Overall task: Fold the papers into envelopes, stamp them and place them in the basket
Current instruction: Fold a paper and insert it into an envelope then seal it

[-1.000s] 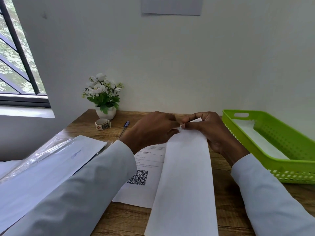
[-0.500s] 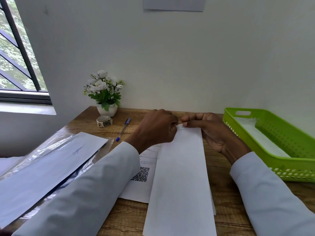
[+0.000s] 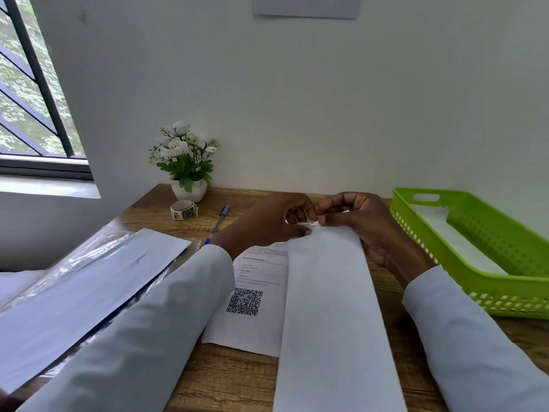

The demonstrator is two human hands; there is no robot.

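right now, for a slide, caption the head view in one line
Both hands pinch the far end of a folded paper on a wooden desk, green basket to the right.

Wooden table (image 3: pixel 237 379), carrying potted flowers (image 3: pixel 186 162), tape roll (image 3: pixel 184 210), pen (image 3: pixel 218 223), green basket (image 3: pixel 487 295), QR sheet (image 3: pixel 252 304), folded paper (image 3: pixel 332 316), plastic-sleeved papers (image 3: pixel 86 289).

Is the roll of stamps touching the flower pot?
Apart. The head view shows bare wood between the roll of stamps and the flower pot behind it.
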